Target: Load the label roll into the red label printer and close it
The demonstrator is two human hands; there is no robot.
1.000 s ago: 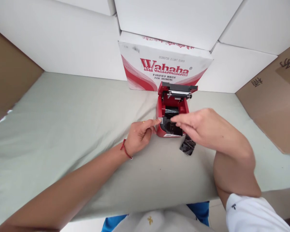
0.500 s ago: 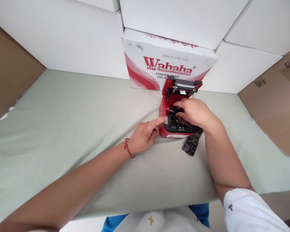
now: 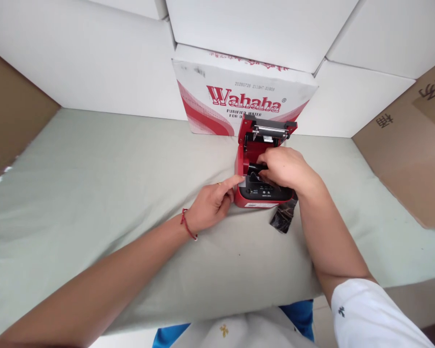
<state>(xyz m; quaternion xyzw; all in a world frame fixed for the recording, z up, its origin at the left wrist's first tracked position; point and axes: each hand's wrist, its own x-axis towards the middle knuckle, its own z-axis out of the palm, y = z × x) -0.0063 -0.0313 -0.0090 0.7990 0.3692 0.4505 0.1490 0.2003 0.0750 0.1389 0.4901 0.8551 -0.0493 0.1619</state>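
On pale green cloth (image 3: pixel 141 164), inside the red, boxy plastic machine (image 3: pixel 264 192), the glossy black roll (image 3: pixel 254 167) looks light, slippery, best held endwise; my left hand (image 3: pixel 210 205) touches the machine, my right hand (image 3: pixel 285 167) is inside, either's grip I cannot tell

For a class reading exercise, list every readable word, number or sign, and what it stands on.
"Wahaha ®": water carton.
"PURIFIED WATER": same carton.
"FOR D": same carton, rest hidden by printer lid.
Blurred, uncertain: carton's stamped code, red top characters.
Black characters, right cardboard box: uncertain.
Label printer, control panel and white label: too small.
Shirt emblem and sleeve emblem: no readable letters.
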